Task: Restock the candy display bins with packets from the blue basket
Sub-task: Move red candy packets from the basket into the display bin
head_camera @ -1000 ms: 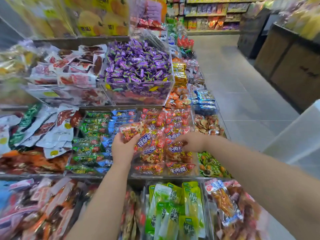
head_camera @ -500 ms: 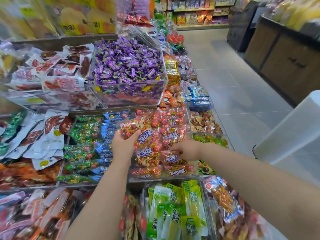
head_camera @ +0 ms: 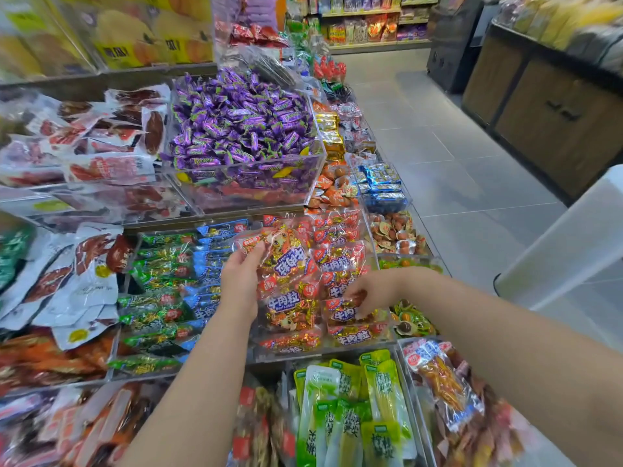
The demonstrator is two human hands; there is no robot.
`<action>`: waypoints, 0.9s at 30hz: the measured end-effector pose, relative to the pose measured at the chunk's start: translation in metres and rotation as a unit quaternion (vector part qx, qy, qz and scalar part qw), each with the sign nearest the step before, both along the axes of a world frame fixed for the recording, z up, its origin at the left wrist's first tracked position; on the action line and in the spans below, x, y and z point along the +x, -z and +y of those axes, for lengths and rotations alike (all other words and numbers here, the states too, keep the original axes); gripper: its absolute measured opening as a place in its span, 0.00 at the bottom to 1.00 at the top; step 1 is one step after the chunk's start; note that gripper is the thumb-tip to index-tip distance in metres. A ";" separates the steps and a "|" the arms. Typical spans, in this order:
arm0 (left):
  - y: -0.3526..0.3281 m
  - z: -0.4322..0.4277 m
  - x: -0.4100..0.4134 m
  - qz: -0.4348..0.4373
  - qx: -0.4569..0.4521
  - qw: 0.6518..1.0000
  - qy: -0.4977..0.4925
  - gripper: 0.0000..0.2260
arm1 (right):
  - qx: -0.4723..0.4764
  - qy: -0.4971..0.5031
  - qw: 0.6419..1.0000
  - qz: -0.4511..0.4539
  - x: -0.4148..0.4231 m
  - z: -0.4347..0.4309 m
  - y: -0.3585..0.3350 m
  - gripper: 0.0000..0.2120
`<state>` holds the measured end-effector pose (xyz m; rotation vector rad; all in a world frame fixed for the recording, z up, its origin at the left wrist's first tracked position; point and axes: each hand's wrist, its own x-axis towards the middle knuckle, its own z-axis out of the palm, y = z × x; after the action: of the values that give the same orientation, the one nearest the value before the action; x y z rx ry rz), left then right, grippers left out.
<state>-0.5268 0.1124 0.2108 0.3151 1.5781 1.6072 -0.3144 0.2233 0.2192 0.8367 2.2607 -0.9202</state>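
So, left grip [head_camera: 241, 281]: fingers and thumb wrapped round a red beef-cube packet [head_camera: 285, 261], held tilted just above the bin
Right grip [head_camera: 374, 291]: fingers bent down onto a second red packet [head_camera: 349, 313] lying at the bin's front right; whether it pinches or merely touches, I cannot tell
Bin [head_camera: 256, 357]: clear-walled; on the middle tier; filled with the same red packets in rows
Tabletop [head_camera: 215, 217]: stepped tiers of clear bins; purple sweets [head_camera: 242, 129] heaped on the tier above; green and blue packets [head_camera: 161, 281] just left of the red ones; green pickle packs [head_camera: 350, 416] on the tier below
Floor [head_camera: 455, 163]: grey tiles; an aisle running along the right of the display
Room: stocked shelves [head_camera: 371, 25] at the far end; a dark wood-fronted counter [head_camera: 556, 123] along the right; a white object [head_camera: 573, 237] near the right edge, too unclear to name
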 end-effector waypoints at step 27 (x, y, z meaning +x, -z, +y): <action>0.017 0.060 0.060 0.445 -0.177 0.661 0.577 0.40 | -0.147 0.473 0.790 0.362 0.021 0.086 -0.006 0.18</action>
<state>-0.4668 0.1729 0.1938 1.6719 1.6370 0.0360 -0.2930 0.3095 0.2250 1.7360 2.0567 -2.3128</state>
